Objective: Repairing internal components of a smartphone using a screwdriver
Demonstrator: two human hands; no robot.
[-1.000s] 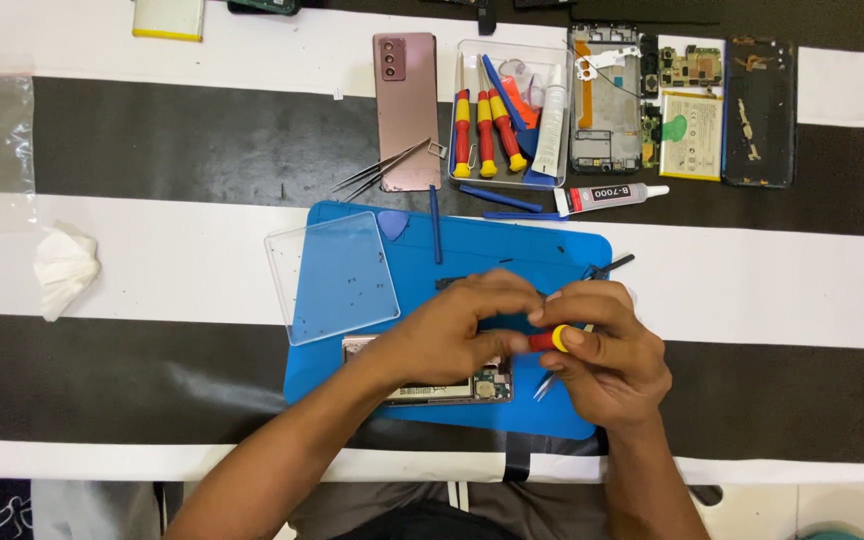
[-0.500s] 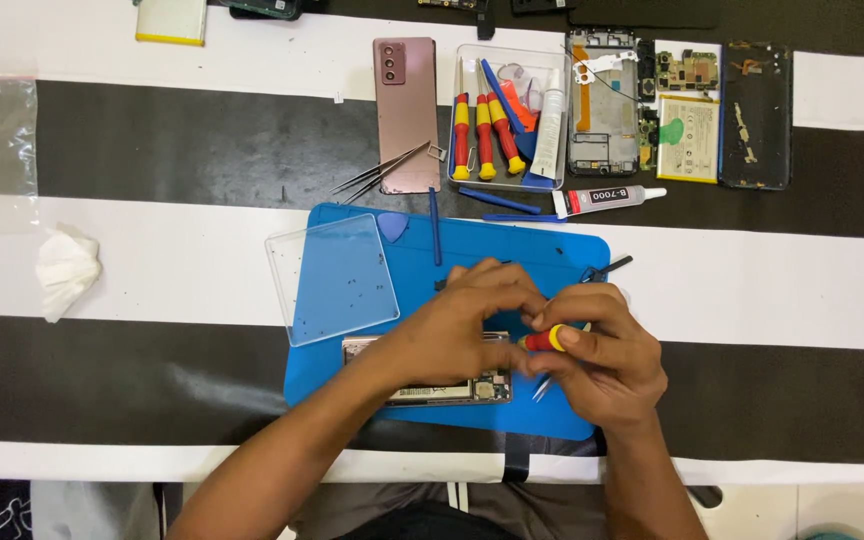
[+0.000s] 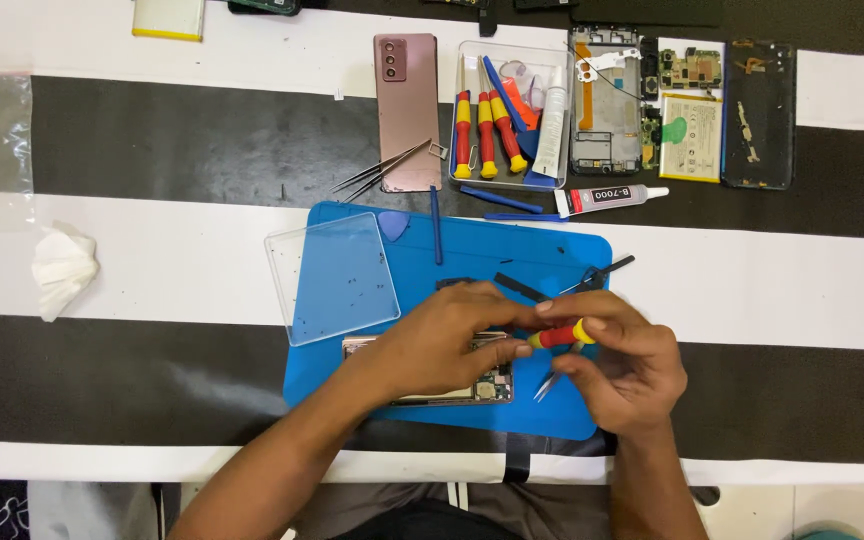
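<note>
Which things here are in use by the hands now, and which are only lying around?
In use:
left hand
right hand
red-and-yellow screwdriver
opened phone
blue mat

Lying about:
clear lid
pink phone
glue tube
crumpled tissue
tool tray

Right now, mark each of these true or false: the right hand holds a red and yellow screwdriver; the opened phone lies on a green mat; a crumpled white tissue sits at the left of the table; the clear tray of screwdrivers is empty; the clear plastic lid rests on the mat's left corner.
1. The right hand holds a red and yellow screwdriver: true.
2. The opened phone lies on a green mat: false, the mat is blue.
3. A crumpled white tissue sits at the left: true.
4. The clear tray is empty: false, it holds screwdrivers and other tools.
5. The clear plastic lid rests on the mat's left corner: true.
</note>
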